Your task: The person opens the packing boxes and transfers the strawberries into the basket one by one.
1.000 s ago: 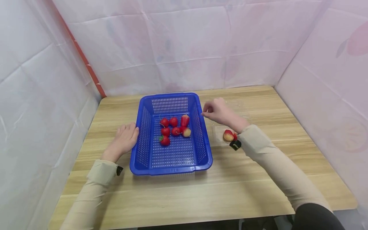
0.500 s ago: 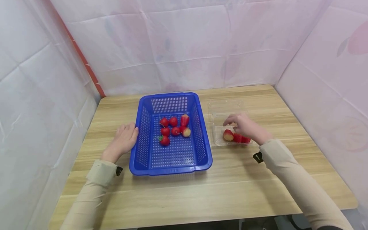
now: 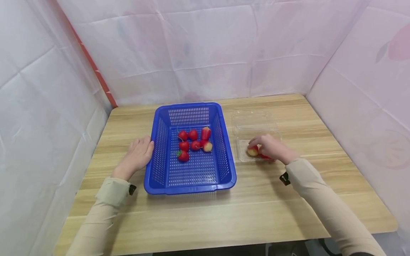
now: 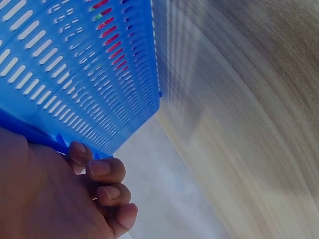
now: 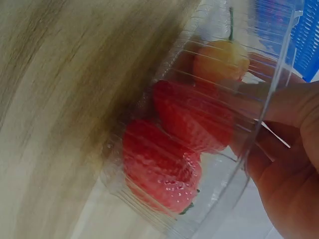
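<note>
A blue plastic basket (image 3: 192, 190) stands mid-table with several red fruits (image 3: 183, 155) inside, among them a strawberry with green leaves. My left hand (image 3: 136, 154) holds the basket's left rim, its fingers curled at the edge in the left wrist view. To the right lies an open clear plastic clamshell box (image 3: 242, 156). My right hand (image 3: 270, 146) reaches into it, thumb and fingers around a yellow-and-red fruit (image 5: 219, 60) with a thin stem. Two strawberries (image 5: 162, 167) lie beside that fruit in the box. The hand partly hides them in the head view.
The clamshell's raised lid (image 3: 253, 119) lies toward the back of the wooden table (image 3: 192, 224). White, faintly printed sheets (image 3: 211, 46) wall the table at the back and sides. The table's front edge (image 3: 243, 245) is near the person.
My right hand has gone from beside the basket's right rim across to the clamshell box and down onto the yellow-and-red fruit. The left hand has stayed at the basket.
</note>
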A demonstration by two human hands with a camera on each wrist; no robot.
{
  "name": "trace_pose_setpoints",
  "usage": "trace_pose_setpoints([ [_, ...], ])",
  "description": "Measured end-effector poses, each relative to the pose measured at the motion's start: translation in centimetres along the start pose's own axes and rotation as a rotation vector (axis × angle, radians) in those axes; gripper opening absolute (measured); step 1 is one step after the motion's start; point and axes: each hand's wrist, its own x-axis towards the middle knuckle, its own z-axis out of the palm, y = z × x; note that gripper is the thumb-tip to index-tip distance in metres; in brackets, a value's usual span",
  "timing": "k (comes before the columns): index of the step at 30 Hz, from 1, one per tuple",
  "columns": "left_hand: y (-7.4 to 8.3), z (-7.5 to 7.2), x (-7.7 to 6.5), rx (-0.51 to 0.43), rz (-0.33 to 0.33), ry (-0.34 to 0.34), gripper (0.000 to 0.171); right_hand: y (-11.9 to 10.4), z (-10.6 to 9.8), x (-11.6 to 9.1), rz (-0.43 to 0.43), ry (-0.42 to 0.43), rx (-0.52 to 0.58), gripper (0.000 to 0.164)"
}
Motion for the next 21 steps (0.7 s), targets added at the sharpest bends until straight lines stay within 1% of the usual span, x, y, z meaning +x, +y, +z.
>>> trace_pose_setpoints([
  [4, -0.1, 0.0, 0.0, 0.001, 0.003, -0.007, 0.037, 0.0, 0.4, 0.1, -0.035, 0.025, 0.000, 0.043],
  [6, -0.1, 0.0, 0.1, 0.001, 0.002, -0.004, 0.037, 0.1, 0.6, 0.2, -0.037, 0.037, 0.005, 0.040],
  [8, -0.1, 0.0, 0.1, 0.004, 0.002, 0.001, 0.038, 0.2, 0.8, 0.3, -0.023, 0.046, 0.001, 0.038],
  [14, 0.0, -0.2, 0.0, 0.002, -0.006, -0.007, 0.039, 0.3, 1.4, 0.4, 0.058, 0.045, -0.038, 0.034],
  [21, 0.1, -0.2, 0.0, -0.004, -0.012, -0.017, 0.039, -0.1, 1.5, 0.5, 0.093, 0.044, -0.060, 0.036],
])
